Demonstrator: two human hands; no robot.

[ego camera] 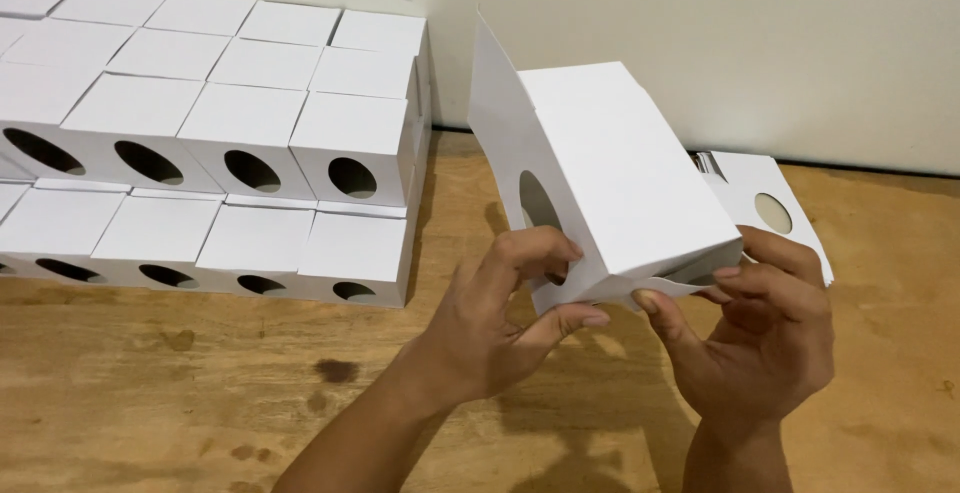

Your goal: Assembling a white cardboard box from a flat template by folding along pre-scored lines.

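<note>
Fingers (545,248) of left hand (490,323) curled onto near-left corner of white carton (620,183), thumb under lower edge, index tip by round window cutout (538,203) on front face; partly closed, gripping. Fingers (745,278) of right hand (765,338) pinched at near-right end of same carton, thumb below, fingertips on curved tuck flap at open end; closed onto flap and wall. Carton held off table (200,393), tilted, near end low, prob. so open end faces right hand. Far end open too, one flap standing upright w/ point up. Two-hand hold seems to keep thin card walls square while flap is pressed.

Beyond right hand: flat stack of unfolded blanks (775,208), same white card w/ round hole, lying on table by wall (700,43); close to right hand, within easy reach.

Left and further back: finished cartons (250,153) in two tiers, tight rows against wall, window holes all facing front; upper tier set back from lower, approx. stepped. Table wood, stained, visible between hands and rows.
</note>
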